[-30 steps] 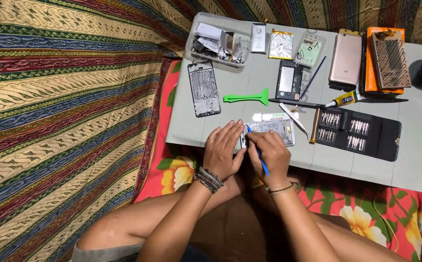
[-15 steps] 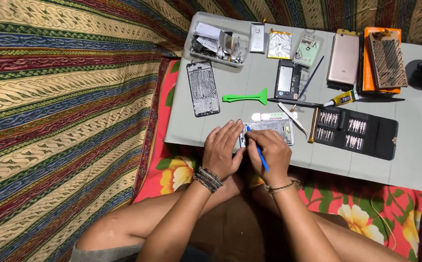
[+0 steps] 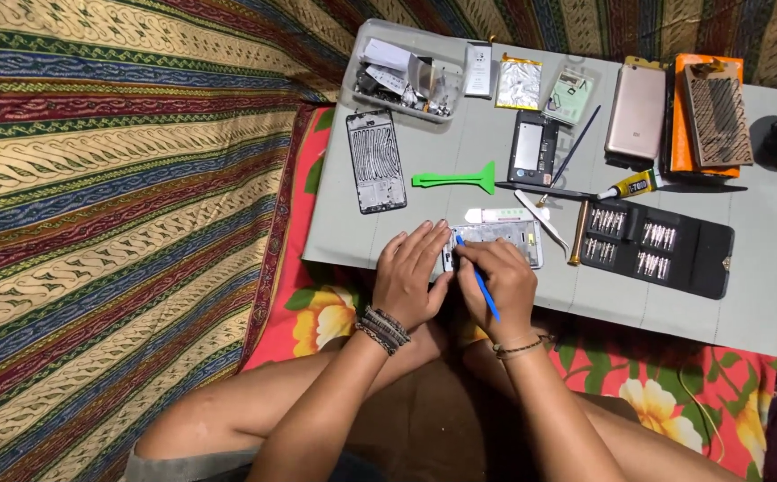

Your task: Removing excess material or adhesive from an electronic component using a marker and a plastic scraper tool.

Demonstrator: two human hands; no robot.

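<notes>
The fingers (image 3: 482, 259) of the right hand (image 3: 500, 286) are clenched around a thin blue plastic pry tool (image 3: 477, 278), whose tip rests on the opened silver phone body (image 3: 504, 239). The left hand (image 3: 413, 277) lies flat beside it, fingers (image 3: 424, 243) extended and pressing down on the left end of the phone body, grasping nothing. The phone body lies near the front edge of the low grey table (image 3: 745, 303), directly ahead of the person.

Just behind the phone body lie a small white oblong part (image 3: 495, 215) and a green plastic spudger (image 3: 458, 179). To the left of the spudger lies a black phone frame (image 3: 376, 161). To the right lies an open black screwdriver bit case (image 3: 660, 247), with metal tweezers (image 3: 540, 210) between it and the phone body. Along the rear edge stand a clear plastic parts tray (image 3: 402, 80), a black phone back assembly (image 3: 532, 147), a rose-gold phone (image 3: 636, 112) and a small glue tube (image 3: 625, 186). Striped patterned cloth (image 3: 120, 205) covers the area to the left of the table.
</notes>
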